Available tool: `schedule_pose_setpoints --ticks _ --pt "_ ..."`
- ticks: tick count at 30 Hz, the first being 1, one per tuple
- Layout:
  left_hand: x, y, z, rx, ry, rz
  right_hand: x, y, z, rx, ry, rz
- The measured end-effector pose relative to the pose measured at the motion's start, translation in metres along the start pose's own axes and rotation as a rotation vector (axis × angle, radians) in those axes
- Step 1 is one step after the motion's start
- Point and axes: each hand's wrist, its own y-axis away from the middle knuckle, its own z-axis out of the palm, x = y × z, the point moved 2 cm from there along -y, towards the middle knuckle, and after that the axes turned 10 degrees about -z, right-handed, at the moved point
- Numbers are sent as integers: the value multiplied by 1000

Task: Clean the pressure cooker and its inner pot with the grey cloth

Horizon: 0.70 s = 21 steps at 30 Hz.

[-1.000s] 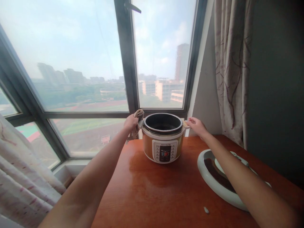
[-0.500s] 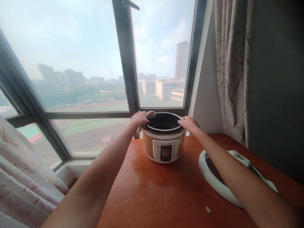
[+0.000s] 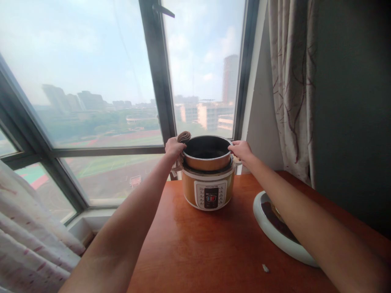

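Observation:
A dark-lined inner pot (image 3: 207, 163) with a gold outside is raised partway out of a gold and white electric cooker (image 3: 190, 189), its lower part still within the opening. My left hand (image 3: 174, 148) grips the pot's left rim, fingers closed, with a folded brownish cloth (image 3: 184, 136) in the same grasp. On the opposite side my right hand (image 3: 242, 151) pinches the right rim between thumb and fingers. The cooker's control panel (image 3: 210, 195) faces me. What lies at the bottom of the pot is too dark to make out.
A white-rimmed lid (image 3: 276, 241) lies on the reddish-brown wooden table (image 3: 189, 248), partly behind my right forearm. A small white scrap (image 3: 265, 268) is near the front. Behind the cooker stands a large window; curtains (image 3: 293, 97) hang at both sides.
The inner pot has risen in the cooker, so its gold outer wall now shows above the rim. Both hands went up with it. The view has shifted slightly.

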Motion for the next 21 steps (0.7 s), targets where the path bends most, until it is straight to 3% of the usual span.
schedule_pose_setpoints --ticks 7,13,16,21 --pt "42 22 -32 147 366 164 -37 19 -30 113 -243 -73" --pt "75 77 -75 91 755 211 -74 54 -68 153 -395 -125" --pt "69 115 -89 22 799 125 -82 85 -82 99 -482 -107" --pt "37 176 -102 -54 829 12 -88 149 -96 32 -578 -55"
